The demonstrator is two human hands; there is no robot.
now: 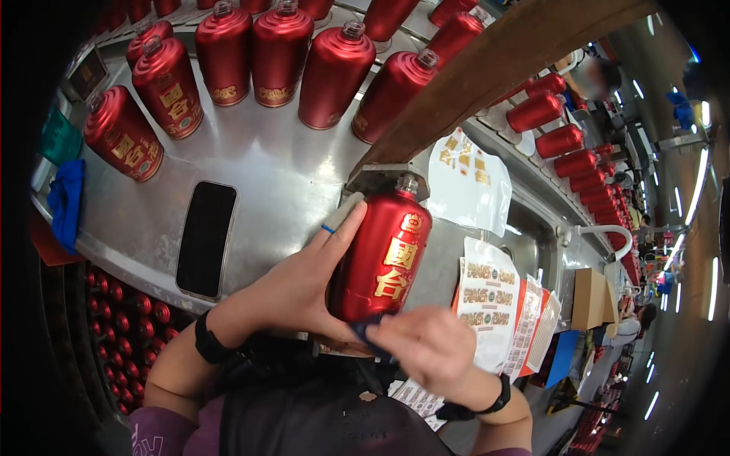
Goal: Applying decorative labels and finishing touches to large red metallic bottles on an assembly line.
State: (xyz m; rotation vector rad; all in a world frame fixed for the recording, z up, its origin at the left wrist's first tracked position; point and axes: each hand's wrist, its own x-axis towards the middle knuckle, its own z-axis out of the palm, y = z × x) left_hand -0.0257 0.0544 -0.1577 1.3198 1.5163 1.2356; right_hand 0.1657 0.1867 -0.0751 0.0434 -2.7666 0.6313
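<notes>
A glossy red bottle (365, 266) with a clear glass neck and gold characters down its front leans back against a metal bracket. My left hand (310, 283) is wrapped round its left side and base; one finger wears a grey cover with a blue band. Down by the bottle's lower end, my right hand (430, 346) pinches a small dark blue piece (370, 333), either cloth or a soft scraper; I cannot tell which. That piece touches or nearly touches the bottle's base, and the right fingers are slightly blurred.
Several red bottles (281, 57) stand along the back of the metal table (262, 163). A black phone (207, 239) lies left. Right are gold transfer sheets (490, 304), a white sheet (470, 182) and a curved white tap (608, 232). A brown beam (487, 83) crosses above.
</notes>
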